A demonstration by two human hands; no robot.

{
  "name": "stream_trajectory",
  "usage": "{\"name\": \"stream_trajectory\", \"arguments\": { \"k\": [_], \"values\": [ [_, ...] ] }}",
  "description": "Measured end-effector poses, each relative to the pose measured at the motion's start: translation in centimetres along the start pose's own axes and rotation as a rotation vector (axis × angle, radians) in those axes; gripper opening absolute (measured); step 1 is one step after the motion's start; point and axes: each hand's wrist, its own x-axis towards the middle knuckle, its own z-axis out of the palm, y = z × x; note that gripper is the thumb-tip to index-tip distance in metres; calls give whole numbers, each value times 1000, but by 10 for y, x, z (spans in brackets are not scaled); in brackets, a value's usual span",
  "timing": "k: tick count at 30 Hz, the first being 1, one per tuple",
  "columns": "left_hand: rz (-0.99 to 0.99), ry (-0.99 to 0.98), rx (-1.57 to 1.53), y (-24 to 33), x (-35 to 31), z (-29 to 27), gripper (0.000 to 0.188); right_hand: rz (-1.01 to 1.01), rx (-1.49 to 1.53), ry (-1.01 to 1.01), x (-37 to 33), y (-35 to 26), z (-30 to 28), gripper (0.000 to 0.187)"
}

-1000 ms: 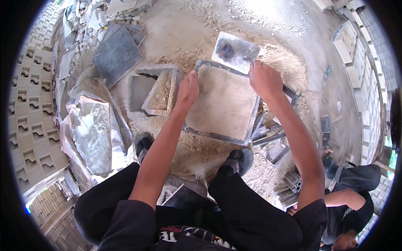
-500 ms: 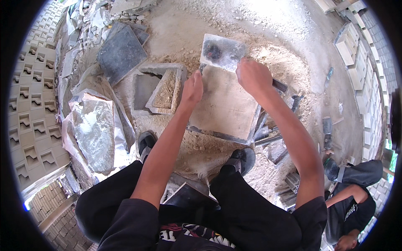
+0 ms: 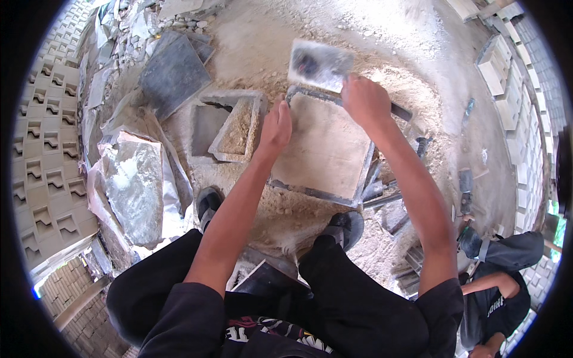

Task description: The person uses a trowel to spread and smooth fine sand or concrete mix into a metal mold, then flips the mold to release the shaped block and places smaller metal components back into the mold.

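A square dark-edged frame (image 3: 316, 193) lies on the ground before me, filled level with pale tan powder or sand (image 3: 322, 146). My left hand (image 3: 276, 126) is closed at the frame's left side near its far corner; its fingertips are partly hidden. My right hand (image 3: 367, 102) is closed round the dark handle of a flat, rectangular metal trowel (image 3: 319, 64). The handle's end sticks out to the right of the fist. Blurred by motion, the trowel blade is just beyond the frame's far edge, with a dark smudge on its face.
Left of the frame stands a grey rectangular box (image 3: 203, 128) with a sand-filled tilted container (image 3: 236, 134) inside. Dark flat plates (image 3: 174, 74) and a powdery sack (image 3: 131, 185) lie farther left. Dark bars (image 3: 382, 191) lie at right. Another person (image 3: 498, 286) sits at lower right.
My right hand has moved slightly up and right, lifting the trowel away so the frame's far edge now shows. My left hand has barely moved.
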Motion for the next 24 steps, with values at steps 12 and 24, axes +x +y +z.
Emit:
{"name": "stream_trajectory", "arguments": {
  "k": [12, 24],
  "values": [
    [606, -319, 891, 63, -13, 105, 74, 569, 409, 85, -40, 71, -37, 36],
    [557, -152, 999, 10, 70, -22, 60, 512, 386, 199, -73, 98, -24, 36]
  ]
}}
